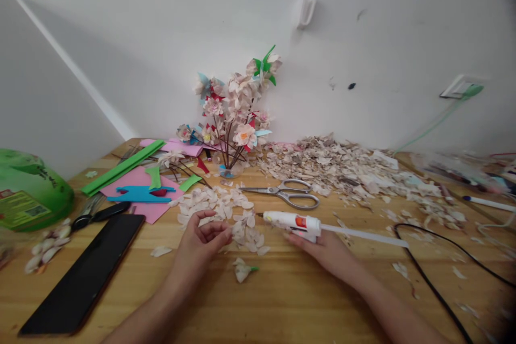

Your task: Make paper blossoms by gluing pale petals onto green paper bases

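Gripping the glue gun point(296, 221), the right hand point(324, 253) is right of centre in the head view. Its fingers are closed around the handle, mostly hidden below the body. The nozzle points left, toward the loose petals point(215, 203). A white glue stick point(363, 235) projects from the rear of the gun, to the right.

The left hand point(202, 239) is at the near edge of the petals. Its fingers are curled and the thumb lies close to the fingertips; whether a petal is pinched between them cannot be told. A small flower point(242, 270) with a green stem lies on the table point(274, 314) between the two forearms, nearer the person than the petals.

Scissors point(282, 192) lie beyond the gun, blades pointing left. Behind the petals, a clear vase point(230, 170) holds an upright bouquet point(242, 94). A large heap of dry scraps point(342, 164) covers the rear right area.

At left, a blue strip point(139, 194) rests on pink paper point(150, 213), with a green strip point(123, 167) behind. A phone point(84, 274) lies screen up at an angle, left of the left forearm. A green bottle point(34, 188) is at the left edge. A black cord point(433, 274) curves across the right side.
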Demonstrator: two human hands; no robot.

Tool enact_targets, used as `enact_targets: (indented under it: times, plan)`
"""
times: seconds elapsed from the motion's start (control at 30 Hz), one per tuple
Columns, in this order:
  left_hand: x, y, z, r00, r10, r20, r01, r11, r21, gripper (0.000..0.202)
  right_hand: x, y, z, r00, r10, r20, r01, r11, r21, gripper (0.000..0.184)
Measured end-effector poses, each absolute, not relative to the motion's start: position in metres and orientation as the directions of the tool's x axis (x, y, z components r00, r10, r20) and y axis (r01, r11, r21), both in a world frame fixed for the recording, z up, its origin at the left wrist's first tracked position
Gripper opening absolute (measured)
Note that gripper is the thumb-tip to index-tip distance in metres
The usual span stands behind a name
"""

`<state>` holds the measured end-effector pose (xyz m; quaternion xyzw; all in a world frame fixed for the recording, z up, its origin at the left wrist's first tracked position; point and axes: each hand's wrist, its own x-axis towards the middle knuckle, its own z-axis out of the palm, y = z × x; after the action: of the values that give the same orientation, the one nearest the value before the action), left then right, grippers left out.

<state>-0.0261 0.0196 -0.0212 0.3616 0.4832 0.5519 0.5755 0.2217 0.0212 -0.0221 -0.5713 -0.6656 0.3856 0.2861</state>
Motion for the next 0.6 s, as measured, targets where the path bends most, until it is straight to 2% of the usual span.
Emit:
enact_targets:
  times: [0.23, 0.37, 0.47, 0.6]
  plan:
    - [-0.029, 0.021, -0.021, -0.101, 0.983, -0.15, -0.294, 0.115, 0.949, 0.054, 0.228, 0.036, -0.031, -0.044, 0.999, 0.001, 0.657, 0.03, -0.754, 0.044]
    - [-0.03, 0.021, -0.02, -0.115, 0.985, -0.126, -0.283, 0.09, 0.955, 0.054, 0.228, 0.036, -0.027, 0.046, 0.993, 0.108, 0.864, 0.015, -0.503, 0.051]
    - [-0.03, 0.02, -0.017, -0.122, 0.986, -0.112, -0.28, 0.074, 0.957, 0.055, 0.233, 0.027, -0.018, 0.119, 0.976, 0.181, 0.943, -0.054, -0.327, 0.058]
    - [-0.029, 0.02, -0.012, -0.139, 0.982, -0.128, -0.281, 0.085, 0.956, 0.056, 0.238, 0.002, -0.002, 0.008, 0.976, 0.22, 0.994, 0.018, -0.112, 0.032]
